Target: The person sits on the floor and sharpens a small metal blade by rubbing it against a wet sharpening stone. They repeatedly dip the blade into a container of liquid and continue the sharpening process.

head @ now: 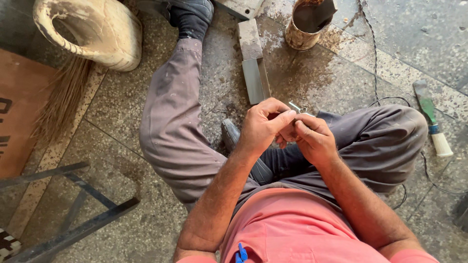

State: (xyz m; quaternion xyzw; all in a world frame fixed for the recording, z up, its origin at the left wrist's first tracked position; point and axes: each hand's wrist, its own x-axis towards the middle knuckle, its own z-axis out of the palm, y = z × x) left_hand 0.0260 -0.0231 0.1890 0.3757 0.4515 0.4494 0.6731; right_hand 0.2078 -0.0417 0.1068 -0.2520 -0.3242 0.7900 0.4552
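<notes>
I sit on a speckled stone floor with my legs folded. My left hand [263, 124] and my right hand [312, 136] meet above my lap, both pinching a small shiny metal piece [295, 107] that sticks up between the fingertips. Its shape is mostly hidden by my fingers. A small ring or wire loop shows just beside it.
A grey sharpening stone block [253, 63] lies on the wet floor ahead. A rusty can [307, 22] stands beyond it. A worn cream bucket [92, 31] and a straw broom [61, 97] are at left. A scraper with white handle [431, 122] and a thin black cable [375, 63] lie right. A dark metal frame [73, 229] is at lower left.
</notes>
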